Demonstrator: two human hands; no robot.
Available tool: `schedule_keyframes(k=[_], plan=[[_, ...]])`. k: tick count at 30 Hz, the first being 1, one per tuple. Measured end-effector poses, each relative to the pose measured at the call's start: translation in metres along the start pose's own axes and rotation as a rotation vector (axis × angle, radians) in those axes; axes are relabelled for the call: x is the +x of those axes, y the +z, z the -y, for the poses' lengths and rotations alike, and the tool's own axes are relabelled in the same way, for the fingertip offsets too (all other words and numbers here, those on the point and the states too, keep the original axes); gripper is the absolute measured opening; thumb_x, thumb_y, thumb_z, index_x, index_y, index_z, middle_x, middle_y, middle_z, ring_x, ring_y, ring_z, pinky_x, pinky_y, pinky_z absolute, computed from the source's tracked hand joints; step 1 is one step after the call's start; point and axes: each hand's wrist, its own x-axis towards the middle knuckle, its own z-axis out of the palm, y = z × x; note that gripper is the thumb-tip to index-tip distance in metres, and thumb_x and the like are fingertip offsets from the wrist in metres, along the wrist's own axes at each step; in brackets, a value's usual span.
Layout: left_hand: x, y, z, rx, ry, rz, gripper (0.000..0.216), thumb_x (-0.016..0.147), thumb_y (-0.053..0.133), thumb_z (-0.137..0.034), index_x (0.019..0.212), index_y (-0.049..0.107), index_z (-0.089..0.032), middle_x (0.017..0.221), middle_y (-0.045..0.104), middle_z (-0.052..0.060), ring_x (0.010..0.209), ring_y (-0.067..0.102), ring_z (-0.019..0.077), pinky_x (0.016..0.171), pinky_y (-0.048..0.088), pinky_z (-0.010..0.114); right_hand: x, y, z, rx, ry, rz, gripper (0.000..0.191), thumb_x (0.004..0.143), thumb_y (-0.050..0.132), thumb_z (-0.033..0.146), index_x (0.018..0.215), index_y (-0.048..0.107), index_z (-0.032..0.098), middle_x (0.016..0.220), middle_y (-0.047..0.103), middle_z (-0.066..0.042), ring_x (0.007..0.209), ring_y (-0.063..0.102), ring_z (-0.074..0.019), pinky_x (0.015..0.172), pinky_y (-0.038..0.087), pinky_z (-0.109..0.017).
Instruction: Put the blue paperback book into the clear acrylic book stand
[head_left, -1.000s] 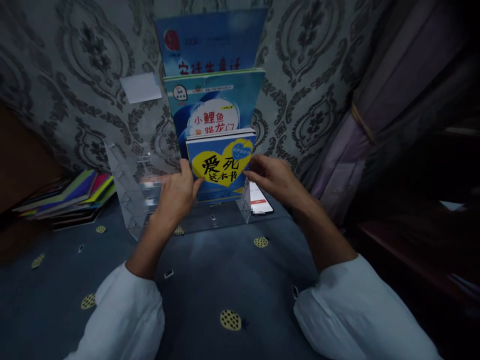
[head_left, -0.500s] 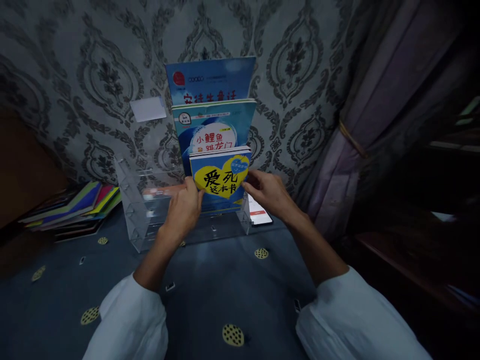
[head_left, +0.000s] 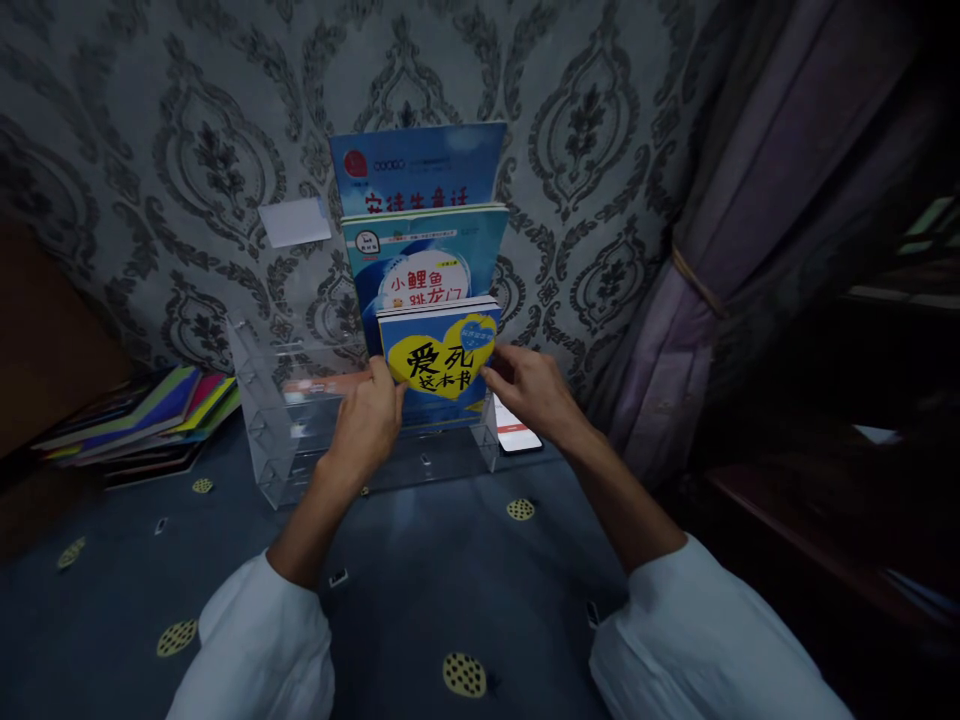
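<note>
A clear acrylic tiered rack (head_left: pixel 266 440) stands on a dark blue cloth against the patterned wall. Three books stand in its right half, one behind another. The front one is a blue book with a yellow heart (head_left: pixel 441 358). My left hand (head_left: pixel 367 420) grips its left edge and my right hand (head_left: pixel 529 390) grips its right edge, fingers closed on the cover. Behind it rise a light blue book (head_left: pixel 424 255) and a taller blue book (head_left: pixel 418 165).
A pile of colourful books (head_left: pixel 142 415) lies flat at the left by the wall. A phone (head_left: pixel 516 436) with a lit screen lies just right of the rack. A white card (head_left: pixel 295 220) hangs on the wall. A purple curtain (head_left: pixel 712 260) hangs at the right.
The view has shifted, so the rack and books sit lower in the frame. Both hands have stayed on the front book's edges, and it has settled slightly lower in the front tier.
</note>
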Motion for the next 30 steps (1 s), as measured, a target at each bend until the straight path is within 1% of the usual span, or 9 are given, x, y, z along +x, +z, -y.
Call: schedule_keyframes(k=[6,13,15,18,21,25,27,30], plan=[[0.001,0.0,0.0,0.032,-0.007,0.008,0.021,0.103,0.048,-0.026,0.116,0.044,-0.01,0.099,0.074,0.022,0.092,0.075,0.0343,0.074,0.055,0.038,0.0,0.003,-0.002,0.006,-0.011,-0.016,0.021,0.085,0.052,0.026,0.09,0.07,0.016,0.073,0.069,-0.005,0.067,0.062,-0.0193,0.063,0.038,-0.028],[0.001,0.0,0.0,0.022,0.007,0.005,0.019,0.103,0.047,-0.024,0.115,0.044,-0.011,0.1,0.074,0.022,0.093,0.075,0.0328,0.075,0.054,0.036,0.0,0.003,-0.004,-0.025,-0.028,-0.036,0.016,0.085,0.053,0.025,0.082,0.066,0.018,0.073,0.069,-0.006,0.061,0.058,-0.0177,0.059,0.037,-0.028],[0.0,-0.001,0.001,0.01,0.006,0.007,0.019,0.103,0.047,-0.026,0.115,0.044,-0.012,0.098,0.074,0.021,0.093,0.075,0.0329,0.076,0.055,0.037,0.0,0.001,-0.004,-0.019,-0.033,-0.015,0.016,0.085,0.054,0.026,0.084,0.067,0.017,0.074,0.071,-0.006,0.062,0.059,-0.0177,0.059,0.037,-0.028],[0.0,-0.005,0.003,-0.018,0.008,0.006,0.021,0.104,0.047,-0.029,0.116,0.045,-0.013,0.097,0.074,0.02,0.093,0.075,0.0339,0.078,0.055,0.039,0.001,-0.004,-0.004,0.02,-0.04,0.043,0.02,0.087,0.054,0.025,0.095,0.07,0.017,0.079,0.075,-0.006,0.067,0.064,-0.0191,0.06,0.04,-0.027],[0.001,-0.007,0.004,-0.057,0.013,-0.009,0.027,0.104,0.045,-0.029,0.123,0.042,-0.011,0.097,0.074,0.02,0.093,0.075,0.034,0.079,0.056,0.04,0.0,-0.006,-0.001,0.012,-0.02,0.065,0.023,0.087,0.053,0.023,0.1,0.071,0.017,0.078,0.076,-0.005,0.067,0.067,-0.0196,0.061,0.042,-0.027],[0.002,-0.004,0.005,-0.108,0.038,-0.039,0.047,0.103,0.042,-0.025,0.144,0.027,-0.007,0.1,0.075,0.02,0.095,0.075,0.0325,0.084,0.056,0.043,-0.001,-0.003,0.002,-0.051,0.008,0.055,0.02,0.088,0.052,0.022,0.093,0.07,0.017,0.073,0.075,-0.006,0.063,0.066,-0.0195,0.06,0.042,-0.027],[0.002,-0.002,0.004,-0.103,0.033,-0.039,0.052,0.103,0.041,-0.025,0.148,0.023,-0.006,0.1,0.075,0.02,0.094,0.075,0.0319,0.085,0.056,0.043,-0.001,-0.002,0.003,-0.056,0.016,0.055,0.019,0.088,0.051,0.022,0.09,0.069,0.018,0.073,0.075,-0.006,0.064,0.066,-0.02,0.06,0.042,-0.028],[0.003,0.0,0.003,-0.06,0.005,-0.02,0.055,0.104,0.039,-0.027,0.151,0.022,-0.005,0.098,0.075,0.021,0.091,0.075,0.0322,0.084,0.056,0.043,-0.002,0.0,0.005,-0.063,0.027,0.047,0.018,0.088,0.051,0.022,0.088,0.068,0.018,0.072,0.075,-0.007,0.064,0.067,-0.0208,0.06,0.042,-0.028]])
